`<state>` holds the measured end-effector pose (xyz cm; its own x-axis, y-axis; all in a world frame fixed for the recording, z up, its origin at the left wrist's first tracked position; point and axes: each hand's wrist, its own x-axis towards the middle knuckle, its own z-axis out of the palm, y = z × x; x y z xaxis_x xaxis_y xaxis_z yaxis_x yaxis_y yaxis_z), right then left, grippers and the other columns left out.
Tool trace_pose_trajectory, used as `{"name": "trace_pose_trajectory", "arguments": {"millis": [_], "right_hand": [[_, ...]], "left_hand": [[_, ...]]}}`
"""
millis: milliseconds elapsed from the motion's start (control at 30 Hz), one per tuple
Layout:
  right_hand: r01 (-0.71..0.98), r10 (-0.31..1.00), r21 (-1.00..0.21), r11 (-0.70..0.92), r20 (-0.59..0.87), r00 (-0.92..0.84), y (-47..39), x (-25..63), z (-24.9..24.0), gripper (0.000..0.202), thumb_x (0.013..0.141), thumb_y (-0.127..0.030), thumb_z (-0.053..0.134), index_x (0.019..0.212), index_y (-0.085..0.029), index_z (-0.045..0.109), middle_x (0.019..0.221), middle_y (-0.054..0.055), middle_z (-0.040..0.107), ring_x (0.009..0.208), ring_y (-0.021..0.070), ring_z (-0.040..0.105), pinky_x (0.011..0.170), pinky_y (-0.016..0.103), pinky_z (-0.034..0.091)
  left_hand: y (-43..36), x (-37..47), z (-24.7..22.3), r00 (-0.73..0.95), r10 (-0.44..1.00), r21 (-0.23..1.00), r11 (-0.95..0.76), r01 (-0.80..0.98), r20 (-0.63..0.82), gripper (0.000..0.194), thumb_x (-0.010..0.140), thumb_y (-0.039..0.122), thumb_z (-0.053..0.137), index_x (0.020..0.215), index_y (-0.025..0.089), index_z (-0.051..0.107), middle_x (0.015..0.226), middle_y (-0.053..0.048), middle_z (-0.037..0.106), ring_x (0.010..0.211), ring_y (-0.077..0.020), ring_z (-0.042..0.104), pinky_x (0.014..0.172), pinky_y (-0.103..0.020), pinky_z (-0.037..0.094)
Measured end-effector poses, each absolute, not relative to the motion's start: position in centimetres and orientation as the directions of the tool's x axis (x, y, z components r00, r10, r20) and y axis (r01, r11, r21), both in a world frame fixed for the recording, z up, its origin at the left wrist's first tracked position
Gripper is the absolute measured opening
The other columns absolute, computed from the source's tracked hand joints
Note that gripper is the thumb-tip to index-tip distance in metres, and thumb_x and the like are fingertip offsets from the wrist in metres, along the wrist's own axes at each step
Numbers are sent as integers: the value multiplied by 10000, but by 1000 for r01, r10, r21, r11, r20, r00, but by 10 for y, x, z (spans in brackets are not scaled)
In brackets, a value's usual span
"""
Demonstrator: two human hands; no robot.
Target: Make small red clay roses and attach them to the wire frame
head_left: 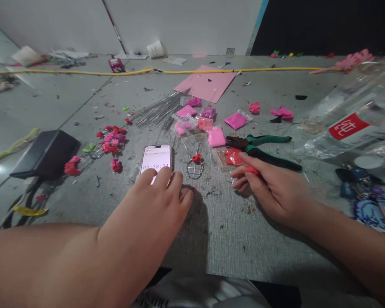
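Well right of the phone [156, 156], the right hand [276, 188] pinches a red lump [252, 170] between closed fingers; overtight pressure could misshape it. The left hand [154, 203] curls over the phone, grip unclear; brushing rightward could shift the wire ring [195, 168] just right of the phone.

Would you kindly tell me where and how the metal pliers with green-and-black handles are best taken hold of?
Probably around both handles, coming from the right: the pliers lie with their handles spread toward that side, while the metal head points left, beside a pink-filled clear plastic packet.
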<state>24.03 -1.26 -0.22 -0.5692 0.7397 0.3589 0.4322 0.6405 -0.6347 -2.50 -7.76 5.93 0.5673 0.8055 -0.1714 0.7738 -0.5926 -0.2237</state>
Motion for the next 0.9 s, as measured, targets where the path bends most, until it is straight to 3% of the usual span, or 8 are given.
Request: {"name": "trace_pose_trajectory", "arguments": {"millis": [100,233,467,533,600,700,800,900], "right_hand": [[419,749,-657,627,361,-556,-12,240,-5,506,1075,-193,450,1576,-207,383,1117,70,764,828,138,787,730,260,665],[435,781,-682,588,340,-523,-11,242,-7,372,1073,-231,504,1445,-223,511,1048,39,801,783,141,799,700,256,651],[488,640,-425,762,385,-665,-14,246,10,239,1098,-346,439,1094,-224,643,735,5,772,615,173,736,580,302,545],[450,587,-389,804,402,-703,-16,247,15,245,1099,-331,427,1024,-239,641,703,-4,751,584,166,707,581,299,533],[409,542,-366,836,435,-719,-19,247,19,238,1100,-327,425,1066,-253,649,754,4,769,653,178,727,630,302,547],[372,485,-316,873,486,-727,-23,243,23,259,1095,-325,445,1252,-259,639,845,27,787,757,198,734,683,313,550],[444,513,-258,858,485,-709,-27,234,20,296,1069,-310,500,1315,-234,645,850,48,741,702,193,666,611,313,503],[456,509,-232,859,481,-714,-31,224,16,366,1069,-314,472,1348,-146,638,951,121,724,810,233,666,681,353,539]], "left_hand": [[-73,-25,52,547,815,-259,-579,773,-189,307,762,115,590,1033,141,732,1000,-214,704,958,-443,631,771,-589,509],[-69,-20,46,532,829,-171,-557,812,-173,257,826,112,578,1023,139,740,1097,-229,696,1050,-458,621,828,-611,512],[-67,-16,57,500,857,-243,-515,822,-125,310,799,98,592,1086,120,708,1184,-258,658,1049,-459,616,800,-594,532],[-72,-10,56,583,812,-29,-584,811,-38,232,814,118,618,1034,145,688,1097,-212,675,966,-405,641,762,-545,541],[-77,-1,49,615,787,446,-570,690,54,172,912,253,622,1067,187,658,1033,-132,690,868,-286,659,756,-441,556],[-81,14,30,401,916,956,-99,275,-21,287,989,376,597,1206,190,623,1084,-113,722,916,-216,682,765,-330,573],[-78,22,10,384,903,960,253,-116,-192,298,1015,409,584,1149,163,687,1025,-88,731,874,-178,676,810,-322,576],[-74,23,-1,384,908,928,279,-248,-171,215,1002,347,634,1049,167,743,975,-55,741,897,-151,667,868,-285,546]]}}
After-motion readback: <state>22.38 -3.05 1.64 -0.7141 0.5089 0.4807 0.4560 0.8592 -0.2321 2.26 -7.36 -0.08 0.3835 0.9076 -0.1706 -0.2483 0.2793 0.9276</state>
